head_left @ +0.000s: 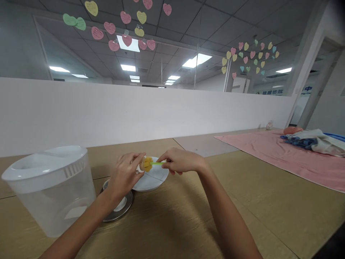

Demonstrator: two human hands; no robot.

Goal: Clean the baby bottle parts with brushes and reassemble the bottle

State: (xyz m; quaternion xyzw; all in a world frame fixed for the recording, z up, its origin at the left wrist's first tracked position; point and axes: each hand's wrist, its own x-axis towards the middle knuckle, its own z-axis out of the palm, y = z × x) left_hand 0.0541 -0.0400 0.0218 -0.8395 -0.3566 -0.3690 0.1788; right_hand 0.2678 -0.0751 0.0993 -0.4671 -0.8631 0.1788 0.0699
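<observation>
Right grip (181,161) pinched shut on green handle of yellow-bristled brush (147,164), long axis near level, bristles pointing left against small beige piece (141,166) closed in left grip (124,176); both just above white plate (159,180).

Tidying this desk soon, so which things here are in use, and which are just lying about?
In use: left hand pinching a small beige piece; right hand holding a green-handled brush against it; probably the white plate beneath them.

Lying about: clear plastic tub, steel dish, pink cloth, bundled clothes.
</observation>
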